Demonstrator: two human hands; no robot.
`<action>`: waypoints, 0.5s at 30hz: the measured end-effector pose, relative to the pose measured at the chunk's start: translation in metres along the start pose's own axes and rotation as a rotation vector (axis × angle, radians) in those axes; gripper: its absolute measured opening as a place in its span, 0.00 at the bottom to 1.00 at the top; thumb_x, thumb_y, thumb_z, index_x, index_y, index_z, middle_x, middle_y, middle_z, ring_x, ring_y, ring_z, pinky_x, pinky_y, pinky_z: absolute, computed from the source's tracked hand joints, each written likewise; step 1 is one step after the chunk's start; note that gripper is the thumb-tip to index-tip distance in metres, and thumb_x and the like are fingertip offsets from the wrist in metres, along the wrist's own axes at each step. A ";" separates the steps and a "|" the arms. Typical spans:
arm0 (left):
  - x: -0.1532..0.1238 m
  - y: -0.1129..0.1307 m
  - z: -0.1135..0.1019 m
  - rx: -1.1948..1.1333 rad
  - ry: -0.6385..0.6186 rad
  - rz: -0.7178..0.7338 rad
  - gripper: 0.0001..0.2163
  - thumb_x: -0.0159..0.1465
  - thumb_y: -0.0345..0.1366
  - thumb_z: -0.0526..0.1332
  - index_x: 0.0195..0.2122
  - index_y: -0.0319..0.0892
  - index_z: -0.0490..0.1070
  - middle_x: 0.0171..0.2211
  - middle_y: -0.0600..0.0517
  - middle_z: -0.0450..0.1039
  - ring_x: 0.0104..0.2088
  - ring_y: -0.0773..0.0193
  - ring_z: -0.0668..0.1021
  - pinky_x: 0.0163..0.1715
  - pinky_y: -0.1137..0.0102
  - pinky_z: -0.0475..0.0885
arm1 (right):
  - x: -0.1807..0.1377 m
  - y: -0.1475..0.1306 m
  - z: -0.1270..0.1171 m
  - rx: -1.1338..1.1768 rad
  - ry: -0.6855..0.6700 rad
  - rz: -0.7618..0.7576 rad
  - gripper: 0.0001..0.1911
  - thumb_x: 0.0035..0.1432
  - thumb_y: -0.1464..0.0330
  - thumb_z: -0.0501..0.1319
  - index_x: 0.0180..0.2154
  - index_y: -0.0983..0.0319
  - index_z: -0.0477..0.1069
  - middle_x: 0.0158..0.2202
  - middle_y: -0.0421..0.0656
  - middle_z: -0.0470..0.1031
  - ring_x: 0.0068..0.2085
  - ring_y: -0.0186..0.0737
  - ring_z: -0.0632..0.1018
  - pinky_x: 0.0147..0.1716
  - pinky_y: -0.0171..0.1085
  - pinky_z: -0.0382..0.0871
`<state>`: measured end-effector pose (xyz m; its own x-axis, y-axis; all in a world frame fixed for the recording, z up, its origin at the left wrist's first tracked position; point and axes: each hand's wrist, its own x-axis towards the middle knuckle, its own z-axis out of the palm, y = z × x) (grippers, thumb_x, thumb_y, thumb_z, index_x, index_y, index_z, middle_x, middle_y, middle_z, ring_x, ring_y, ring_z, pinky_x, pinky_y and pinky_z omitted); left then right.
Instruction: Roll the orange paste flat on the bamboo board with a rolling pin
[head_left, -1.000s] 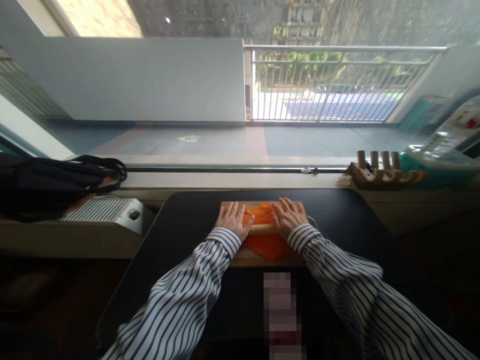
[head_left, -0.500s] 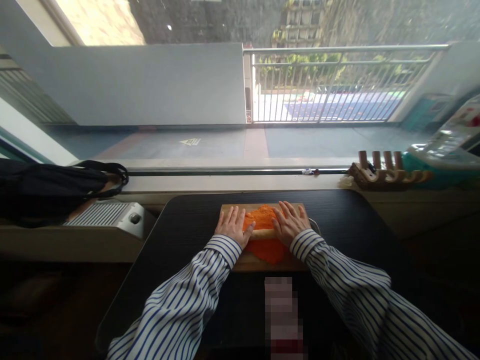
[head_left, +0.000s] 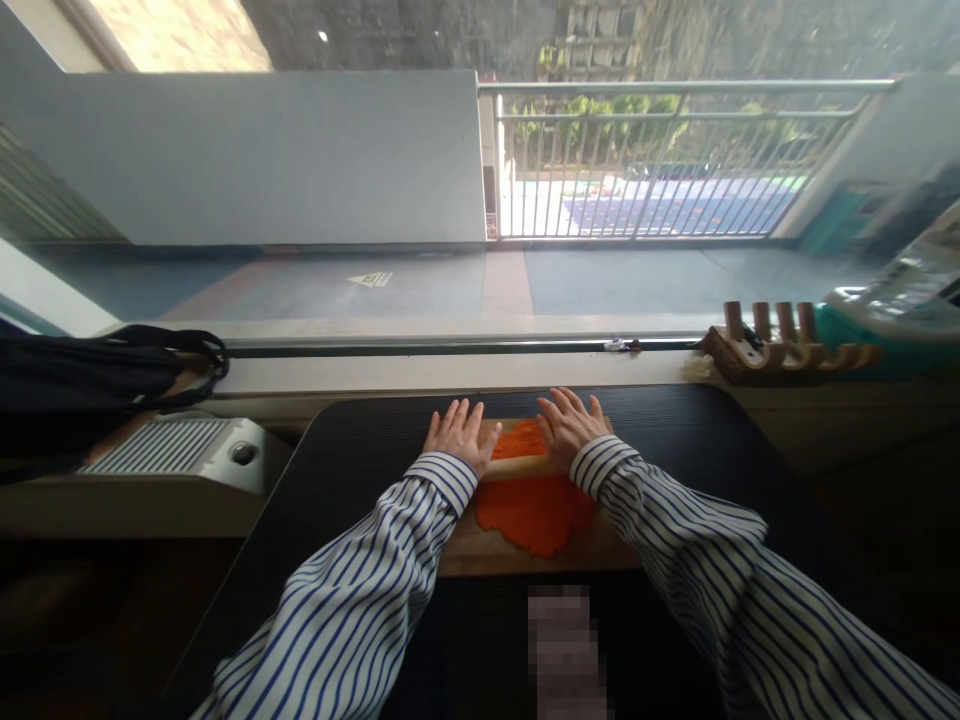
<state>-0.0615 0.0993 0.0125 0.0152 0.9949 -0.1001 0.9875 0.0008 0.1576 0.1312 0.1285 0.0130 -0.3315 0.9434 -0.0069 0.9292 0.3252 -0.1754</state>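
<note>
A pale wooden rolling pin (head_left: pixel 517 467) lies crosswise over a flat, ragged-edged sheet of orange dough or clay (head_left: pixel 534 510). Under the sheet is a wooden board (head_left: pixel 525 563) on a black table (head_left: pixel 360 470). My left hand (head_left: pixel 459 437) rests flat over the pin's left end, fingers spread. Over the right end, my right hand (head_left: pixel 573 428) lies palm down with its fingers stretched forward. Both hands hide the ends of the pin. Orange sheet shows on the far and near sides of the pin.
A black bag (head_left: pixel 90 385) and a slatted white box-like unit (head_left: pixel 180 452) are left of the table. A wooden rack with pegs (head_left: pixel 772 350) stands on the sill (head_left: pixel 450 372) at the right, beside a teal container (head_left: pixel 844 325). A pixelated patch covers something at the table's near side.
Both hands and the pin have moved toward the board's far edge. More of the orange sheet shows on the near side. The view has shifted slightly, and the board's near edge appears lower.
</note>
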 end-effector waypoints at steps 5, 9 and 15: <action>0.000 0.001 0.000 0.000 -0.004 -0.020 0.31 0.62 0.54 0.35 0.61 0.41 0.50 0.63 0.46 0.48 0.62 0.57 0.49 0.59 0.53 0.43 | -0.001 -0.001 -0.001 0.005 -0.021 0.010 0.25 0.62 0.59 0.38 0.57 0.58 0.55 0.62 0.48 0.51 0.62 0.47 0.49 0.54 0.62 0.41; -0.013 0.003 0.003 0.022 0.014 0.009 0.31 0.62 0.54 0.35 0.61 0.42 0.51 0.62 0.45 0.49 0.62 0.56 0.50 0.59 0.53 0.44 | -0.014 -0.003 0.001 -0.001 -0.050 0.029 0.25 0.62 0.58 0.37 0.58 0.56 0.54 0.62 0.47 0.50 0.62 0.47 0.48 0.55 0.61 0.39; -0.039 0.004 0.009 0.071 0.058 0.092 0.32 0.63 0.54 0.34 0.60 0.37 0.52 0.62 0.43 0.50 0.62 0.55 0.52 0.59 0.54 0.44 | -0.044 -0.011 -0.001 -0.041 -0.083 0.027 0.28 0.62 0.56 0.35 0.59 0.57 0.52 0.63 0.46 0.48 0.63 0.45 0.47 0.56 0.58 0.36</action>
<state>-0.0569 0.0592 0.0082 0.0995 0.9946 -0.0306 0.9910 -0.0963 0.0928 0.1360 0.0833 0.0163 -0.3169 0.9439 -0.0928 0.9433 0.3036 -0.1339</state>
